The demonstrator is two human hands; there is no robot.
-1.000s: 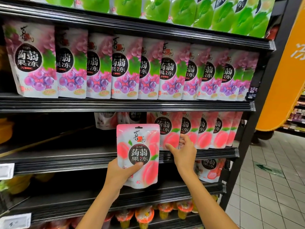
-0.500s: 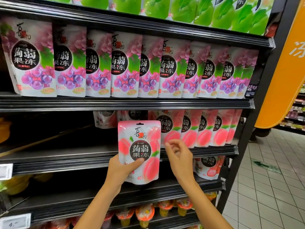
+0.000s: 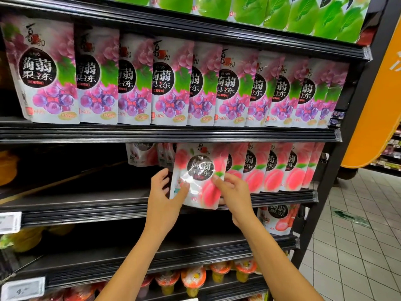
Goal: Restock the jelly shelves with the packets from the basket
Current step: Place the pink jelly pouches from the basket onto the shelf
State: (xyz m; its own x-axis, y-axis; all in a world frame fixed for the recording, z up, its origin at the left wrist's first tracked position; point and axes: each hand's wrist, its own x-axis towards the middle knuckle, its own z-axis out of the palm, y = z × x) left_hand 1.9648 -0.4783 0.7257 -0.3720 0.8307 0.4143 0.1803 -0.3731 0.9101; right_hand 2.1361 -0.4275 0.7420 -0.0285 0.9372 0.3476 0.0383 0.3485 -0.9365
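The held packet (image 3: 196, 170) is at the middle shelf's (image 3: 97, 208) front edge, just left of the packet row (image 3: 280, 170), between the left hand (image 3: 161, 192) and the right hand (image 3: 235, 191).

This is a supermarket aisle: black retail shelves (image 3: 169, 135) carry tight, front-facing rows of identical grape jelly packets (image 3: 167, 83), peach jelly packets (image 3: 271, 168) and green packets (image 3: 303, 14), with price labels (image 3: 9, 222) clipped to the shelf edges at left. To the right are a tiled floor (image 3: 358, 257), an orange sign (image 3: 377, 105) and, far off, more stocked shelving (image 3: 392, 153).
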